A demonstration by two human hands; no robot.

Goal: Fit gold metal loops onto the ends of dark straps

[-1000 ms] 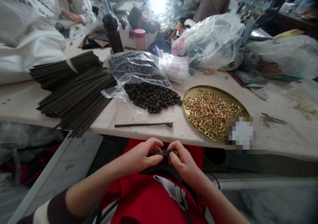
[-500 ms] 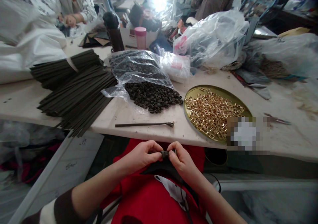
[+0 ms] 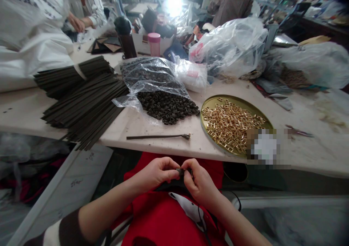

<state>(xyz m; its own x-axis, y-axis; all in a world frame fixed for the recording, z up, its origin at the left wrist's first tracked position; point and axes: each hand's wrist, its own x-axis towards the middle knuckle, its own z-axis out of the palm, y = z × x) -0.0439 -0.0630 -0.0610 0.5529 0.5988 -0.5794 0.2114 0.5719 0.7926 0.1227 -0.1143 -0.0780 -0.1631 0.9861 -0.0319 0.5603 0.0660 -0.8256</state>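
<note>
Head view | left hand [image 3: 156,174] is pinching dark strap [image 3: 180,171] | right hand [image 3: 201,180] is pinching it too, now covering more than before | handling is apparently continuing

A narrow, brown-black strap [image 3: 180,171] is at six o'clock in the view, held in the air. The left hand [image 3: 158,172] pinches it from nine o'clock with thumb and forefinger; the right hand [image 3: 201,178] grips it from three o'clock. Only a short, blunt, matt section shows between the fingertips, lying roughly along the line from nine to three. The fingers cover the rest, so its full length and ends cannot be told.
</note>
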